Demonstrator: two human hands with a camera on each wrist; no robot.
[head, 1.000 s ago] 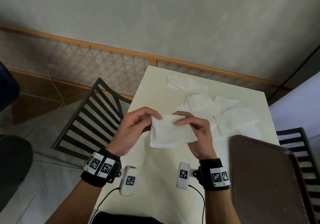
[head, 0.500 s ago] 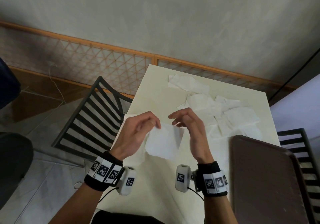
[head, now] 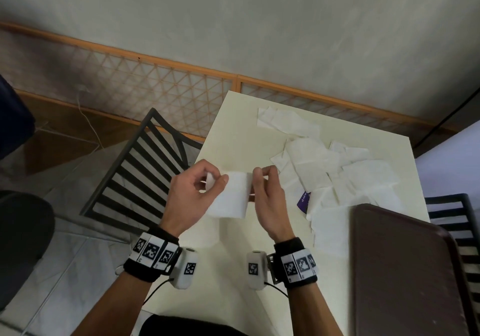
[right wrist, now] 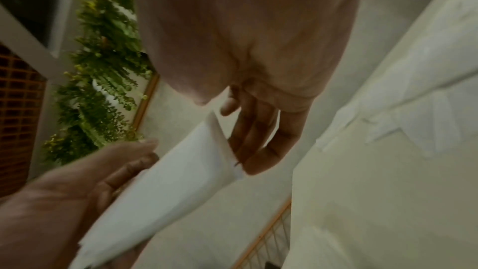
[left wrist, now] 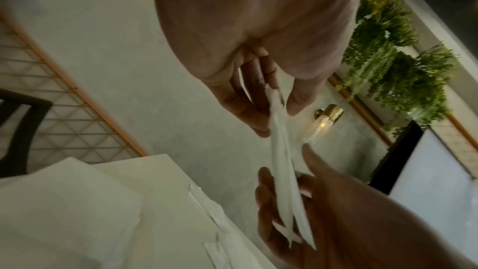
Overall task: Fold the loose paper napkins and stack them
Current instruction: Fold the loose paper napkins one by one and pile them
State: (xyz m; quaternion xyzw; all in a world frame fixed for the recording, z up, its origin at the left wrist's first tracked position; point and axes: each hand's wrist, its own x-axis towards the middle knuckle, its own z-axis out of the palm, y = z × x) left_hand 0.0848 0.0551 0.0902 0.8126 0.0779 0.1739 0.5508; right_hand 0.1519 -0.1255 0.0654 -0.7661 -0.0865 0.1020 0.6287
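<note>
A white paper napkin [head: 233,196] hangs in the air above the cream table [head: 233,128], doubled over into a narrow panel. My left hand [head: 218,177] pinches its upper left edge and my right hand [head: 259,173] pinches its upper right edge. The left wrist view shows the napkin [left wrist: 282,161] edge-on as several layers, between my left hand [left wrist: 274,101] above and my right hand [left wrist: 297,201] below. In the right wrist view my right hand [right wrist: 240,150] holds the napkin [right wrist: 181,171] by one corner. Loose napkins [head: 324,169] lie scattered at the far right of the table.
A dark brown tray [head: 402,270] lies at the table's right front. A small purple item [head: 304,202] peeks out from under the loose napkins. Black slatted chairs stand at the left [head: 135,174] and right [head: 454,219]. White napkins [left wrist: 64,201] lie on the table below my left hand.
The napkin was a wide sheet held flat between my hands. It now hangs as a narrower folded panel, and my hands have come closer together and a little higher.
</note>
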